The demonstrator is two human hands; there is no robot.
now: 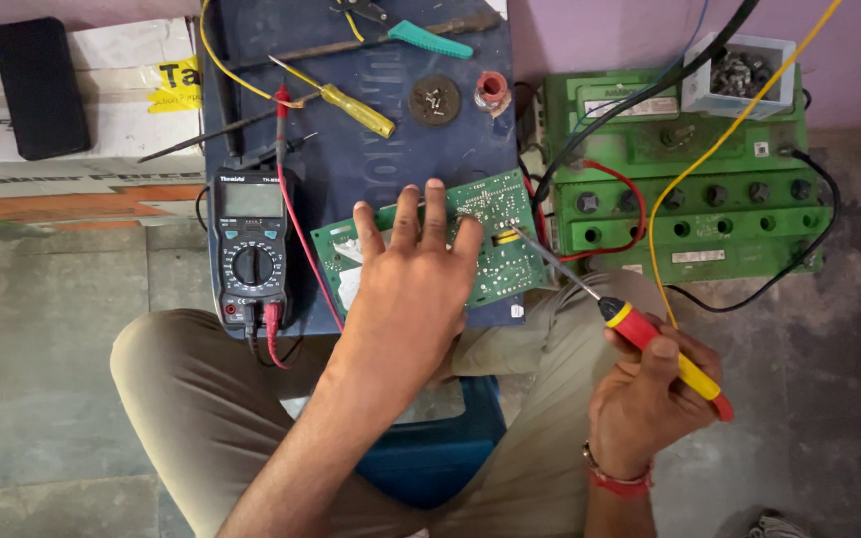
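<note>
Holding down a green circuit board (495, 234) with the left hand (413, 289), fingers spread flat over it. It's a rectangular board with white printing and small components, lying tilted on a dark blue counter (371, 159). The right hand (650, 399) is wrapped tight round a red-and-yellow soldering iron (650, 339), tip touching the board just past the left fingertips. A black multimeter (249, 249) sits left of the left hand.

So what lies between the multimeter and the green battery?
In the head view, the green circuit board lies between multimeter and battery, with the left hand pressed flat on it.
</note>
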